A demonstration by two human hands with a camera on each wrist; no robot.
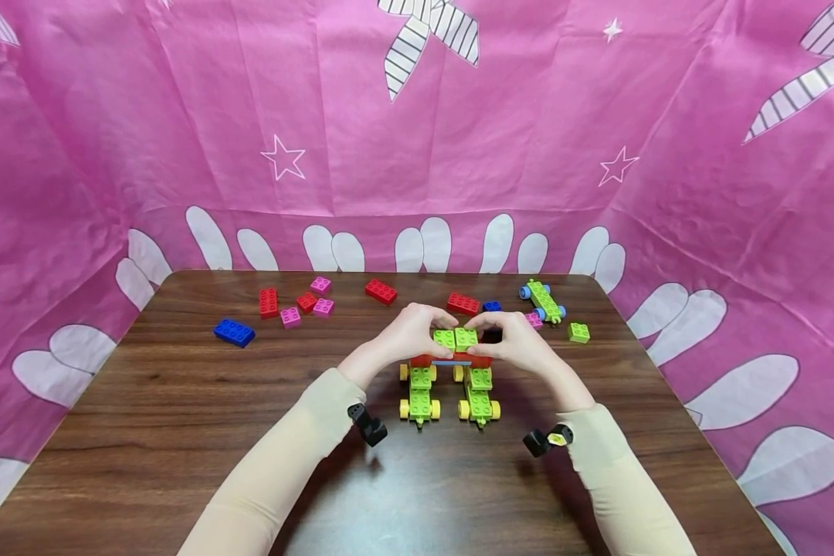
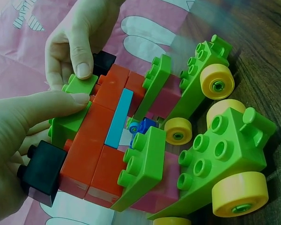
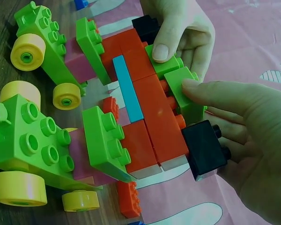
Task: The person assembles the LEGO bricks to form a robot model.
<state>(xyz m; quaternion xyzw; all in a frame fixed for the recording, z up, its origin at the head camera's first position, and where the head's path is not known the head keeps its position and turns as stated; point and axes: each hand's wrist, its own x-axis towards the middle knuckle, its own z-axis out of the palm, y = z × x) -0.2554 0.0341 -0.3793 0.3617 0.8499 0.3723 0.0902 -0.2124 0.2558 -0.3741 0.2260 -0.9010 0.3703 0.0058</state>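
fingers [image 1: 439, 314] of left hand [image 1: 410, 333] and right hand [image 1: 517, 340] each pinch a green brick [image 1: 466, 340], apparently seating them onto red bricks [image 3: 159, 112], which calls for even pressing.

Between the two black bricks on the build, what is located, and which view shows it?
Two green bricks, side by side, pinched by the left hand and right hand; both wrist views show them between the black bricks.
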